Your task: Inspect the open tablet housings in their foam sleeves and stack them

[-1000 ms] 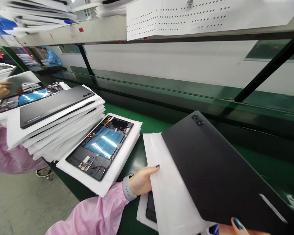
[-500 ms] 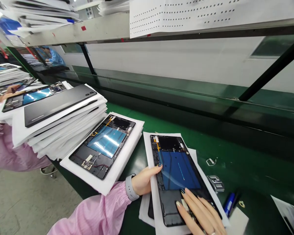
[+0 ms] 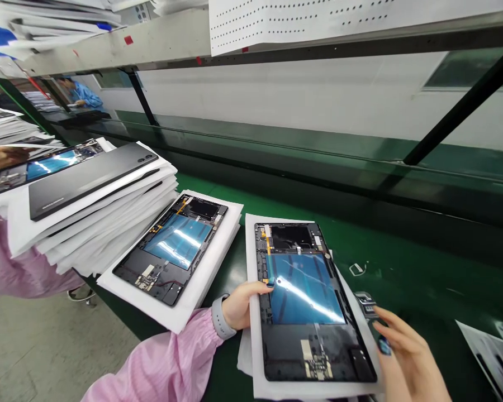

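The left hand [image 3: 241, 306] was clamped on the near side of an open-backed tablet [image 3: 305, 290] and the white sleeve [image 3: 257, 365] under it, the tablet lying just right of that hand. The right hand [image 3: 406, 349] was beside the tablet's other edge, thumb and fingers apart; contact with the sleeve was unclear. Left of the left hand lay a second opened tablet [image 3: 178, 240].

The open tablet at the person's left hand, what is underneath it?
A white sheet lies under the tablet, and part of another white piece shows at its lower left. The middle underneath is covered, as are the fingers of the left hand; anything else is hidden.
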### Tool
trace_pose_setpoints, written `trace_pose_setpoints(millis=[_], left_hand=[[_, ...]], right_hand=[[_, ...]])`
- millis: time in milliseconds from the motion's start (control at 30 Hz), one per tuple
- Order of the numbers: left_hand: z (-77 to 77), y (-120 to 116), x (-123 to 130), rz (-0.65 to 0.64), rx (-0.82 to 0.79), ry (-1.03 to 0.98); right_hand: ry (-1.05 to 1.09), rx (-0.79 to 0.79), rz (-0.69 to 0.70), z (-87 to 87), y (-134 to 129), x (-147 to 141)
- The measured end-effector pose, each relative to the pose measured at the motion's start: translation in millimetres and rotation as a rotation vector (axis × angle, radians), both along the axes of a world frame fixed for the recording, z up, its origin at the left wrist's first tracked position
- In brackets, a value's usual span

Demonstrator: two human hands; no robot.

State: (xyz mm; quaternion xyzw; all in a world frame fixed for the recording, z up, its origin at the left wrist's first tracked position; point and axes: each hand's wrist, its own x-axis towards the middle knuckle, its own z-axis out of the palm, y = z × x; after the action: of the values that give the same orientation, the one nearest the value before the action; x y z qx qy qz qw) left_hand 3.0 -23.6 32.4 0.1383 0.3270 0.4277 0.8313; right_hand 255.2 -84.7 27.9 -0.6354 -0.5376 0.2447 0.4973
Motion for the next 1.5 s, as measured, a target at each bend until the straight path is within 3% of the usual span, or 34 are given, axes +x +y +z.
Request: trace_pose_setpoints(millis=[100,200,500,700,867,933,1167,1267,1500], left_hand=[[3.0,-1,0,-0.042,-0.002,-0.001],[3.4,-1,-1,-0.066,-0.002,-0.004],[1.2,-1,-2,-0.098,0.041,-0.025],[2.6,-1,-2,-0.103,0.038,0.002],[-0.7,-2,-4,-0.084,0.018,0.032],[-1.4,-3,-4,-0.079,0.012,0.041],[2.1,-2,-3,-0.096,0.005,0.061],[4.9,-1,-2,-0.077,-0.01,0.069],[11.1,5,0,0.041,-0.066,0.074]], right_hand=[[0.249,-0.22,0.05,10.7,10,4],[0.361,-0.25,0.11,16.5,14,7],[0.311,-0.337,0.1,4.6,8,11],[0.019,-0.15,0.055,6.4,13,10],[0.009,-0.368,-0.017,3.5,23,14],[-0.017,-0.378,-0.048,5.0,27,12],[0.011,-0.311,-0.071,8.4,28,11],[-0.024,-0.172,-0.066,8.3,22,13],[-0.277,0.311,0.377,16.2,8,7]])
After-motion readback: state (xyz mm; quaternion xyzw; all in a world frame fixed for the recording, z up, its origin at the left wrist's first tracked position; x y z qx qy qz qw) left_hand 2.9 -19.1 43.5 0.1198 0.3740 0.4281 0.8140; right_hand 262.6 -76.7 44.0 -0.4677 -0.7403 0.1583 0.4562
